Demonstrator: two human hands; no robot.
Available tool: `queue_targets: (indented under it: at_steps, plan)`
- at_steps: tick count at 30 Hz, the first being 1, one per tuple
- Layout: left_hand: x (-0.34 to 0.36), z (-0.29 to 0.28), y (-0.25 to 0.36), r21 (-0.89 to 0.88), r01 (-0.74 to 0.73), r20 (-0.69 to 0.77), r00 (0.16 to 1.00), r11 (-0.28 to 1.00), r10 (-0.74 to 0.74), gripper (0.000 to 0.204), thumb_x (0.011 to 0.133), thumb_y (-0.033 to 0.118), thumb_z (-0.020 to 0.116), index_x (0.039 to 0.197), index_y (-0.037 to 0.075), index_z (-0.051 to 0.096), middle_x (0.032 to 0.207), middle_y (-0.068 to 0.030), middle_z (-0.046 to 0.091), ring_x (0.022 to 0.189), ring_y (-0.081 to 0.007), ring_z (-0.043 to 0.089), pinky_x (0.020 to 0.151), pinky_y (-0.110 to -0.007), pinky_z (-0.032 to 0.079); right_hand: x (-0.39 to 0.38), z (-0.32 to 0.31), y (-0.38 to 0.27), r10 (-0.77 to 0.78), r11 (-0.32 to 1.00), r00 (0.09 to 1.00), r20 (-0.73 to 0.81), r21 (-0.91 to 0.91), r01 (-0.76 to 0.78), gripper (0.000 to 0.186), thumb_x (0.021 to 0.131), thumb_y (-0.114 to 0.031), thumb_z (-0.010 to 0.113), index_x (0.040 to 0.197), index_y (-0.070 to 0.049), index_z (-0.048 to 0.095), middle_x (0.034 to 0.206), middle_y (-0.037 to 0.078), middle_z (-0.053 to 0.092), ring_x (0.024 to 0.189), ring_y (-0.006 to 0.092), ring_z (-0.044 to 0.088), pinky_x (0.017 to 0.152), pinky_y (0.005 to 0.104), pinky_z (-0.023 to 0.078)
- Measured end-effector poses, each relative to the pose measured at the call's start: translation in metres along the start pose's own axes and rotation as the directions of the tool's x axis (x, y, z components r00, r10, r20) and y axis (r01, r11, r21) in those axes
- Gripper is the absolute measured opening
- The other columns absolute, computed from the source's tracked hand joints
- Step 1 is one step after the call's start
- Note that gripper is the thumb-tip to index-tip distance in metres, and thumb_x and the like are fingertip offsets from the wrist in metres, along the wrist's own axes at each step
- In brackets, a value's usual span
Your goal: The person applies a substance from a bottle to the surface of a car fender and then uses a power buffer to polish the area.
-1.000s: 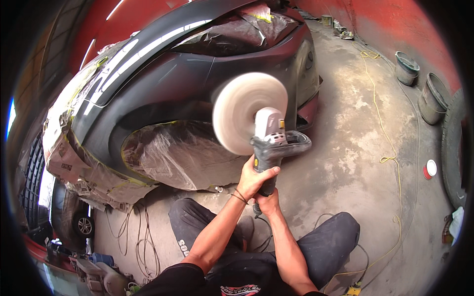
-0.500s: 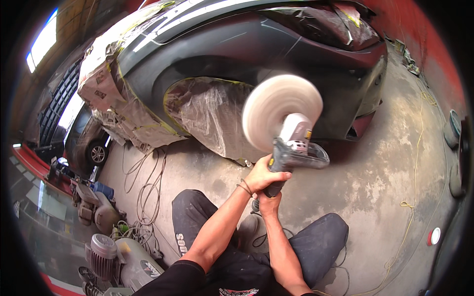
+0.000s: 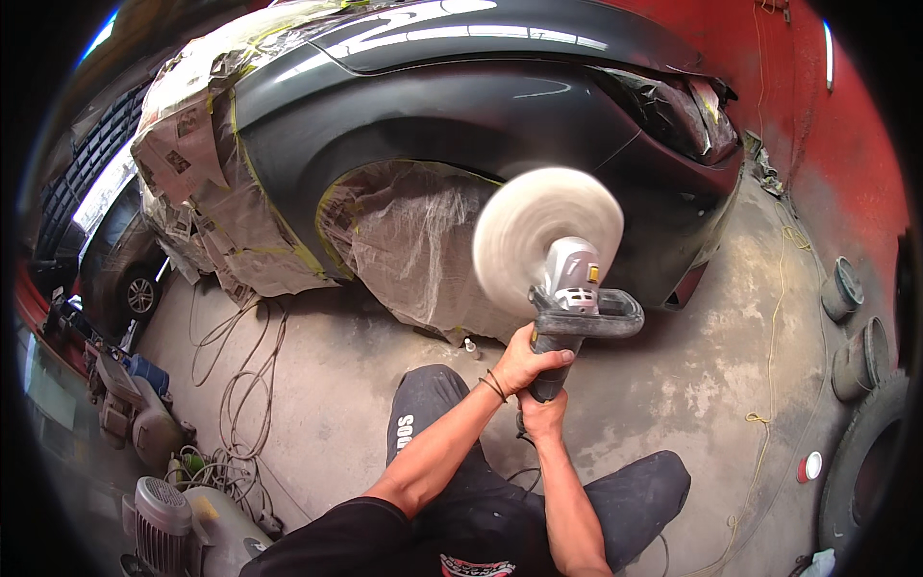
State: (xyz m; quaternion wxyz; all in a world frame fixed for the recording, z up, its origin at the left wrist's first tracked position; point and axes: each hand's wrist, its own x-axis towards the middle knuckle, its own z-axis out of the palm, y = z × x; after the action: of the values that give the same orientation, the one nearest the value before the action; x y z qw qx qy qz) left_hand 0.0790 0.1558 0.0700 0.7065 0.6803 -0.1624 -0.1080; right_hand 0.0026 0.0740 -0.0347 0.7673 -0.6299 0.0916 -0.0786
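Observation:
A polisher [image 3: 575,279] with a large round white pad [image 3: 519,226], blurred as if spinning, is in both hands, in front of a dark car body [image 3: 442,115]; whether the pad touches it I cannot tell. My left hand [image 3: 534,361] grips the upper part of the black handle, thumb across it. Just below, my right hand [image 3: 543,413] is closed round the handle's lower end, beside the cord. Newspaper masking [image 3: 187,163] with yellow tape covers the car's left part, plastic-like sheeting [image 3: 394,250] fills the wheel arch, and crumpled covering [image 3: 673,115] sits at its upper right.
A compressor [image 3: 163,524] and coiled hoses [image 3: 245,394] are at lower left, another car [image 3: 115,279] behind. Along the red wall [image 3: 832,154] on the right stand buckets [image 3: 856,361], a tyre [image 3: 846,481], a small can [image 3: 808,468] and a yellow cord [image 3: 769,346] on the floor.
The view has shifted, and the polisher sits further right in it than a second ago, a little lower than half a second ago. Both hands keep their grip.

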Motion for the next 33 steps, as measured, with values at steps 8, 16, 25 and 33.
queue_targets:
  at_steps: [8, 16, 25, 33]
  plan:
    - [0.003, -0.111, 0.054, -0.524, -0.152, -0.032, 0.987, 0.838, 0.158, 0.079, 0.082, 0.049, 0.084, 0.139, 0.002, 0.057, 0.116, -0.0175, 0.073, 0.102, -0.0315, 0.078, 0.090, -0.045, 0.066, 0.020, 0.093, -0.130, -0.177, 0.873, 0.976, 0.125, -0.439, 0.215, 0.047, 0.084, -0.024, 0.079, 0.124, -0.001, 0.071, 0.099, 0.028, 0.079, 0.102, 0.0482, 0.076, 0.090, 0.0511, 0.061]
    - [0.003, -0.160, 0.064, -0.691, -0.243, -0.104, 0.966, 0.681, 0.238, 0.084, 0.083, 0.056, 0.082, 0.142, 0.004, 0.054, 0.118, -0.0152, 0.070, 0.107, -0.0317, 0.074, 0.094, -0.046, 0.064, 0.034, 0.144, -0.139, -0.269, 0.766, 0.940, 0.208, -0.546, 0.340, 0.045, 0.083, -0.022, 0.080, 0.122, -0.002, 0.067, 0.091, 0.028, 0.077, 0.090, 0.0482, 0.077, 0.081, 0.0554, 0.060]
    - [0.022, -0.111, -0.008, -0.333, 0.029, 0.204, 0.978, 0.942, 0.042, 0.044, 0.081, 0.009, 0.089, 0.121, -0.001, 0.076, 0.106, -0.0063, 0.079, 0.100, -0.0160, 0.073, 0.096, -0.034, 0.059, 0.037, 0.096, -0.006, -0.271, 0.954, 0.958, -0.089, -0.160, 0.255, 0.030, 0.090, -0.013, 0.083, 0.116, -0.001, 0.073, 0.101, 0.013, 0.081, 0.095, 0.0224, 0.079, 0.082, 0.0389, 0.059]
    - [0.042, -0.046, -0.041, -0.060, 0.022, 0.294, 0.956, 0.998, -0.003, 0.067, 0.075, 0.017, 0.096, 0.133, 0.000, 0.067, 0.115, -0.0027, 0.075, 0.106, -0.0120, 0.067, 0.100, -0.031, 0.054, 0.033, 0.046, 0.053, -0.150, 0.988, 0.953, -0.262, -0.010, 0.153, 0.041, 0.088, -0.018, 0.086, 0.123, -0.003, 0.071, 0.112, 0.004, 0.076, 0.099, 0.0166, 0.071, 0.086, 0.0358, 0.057]
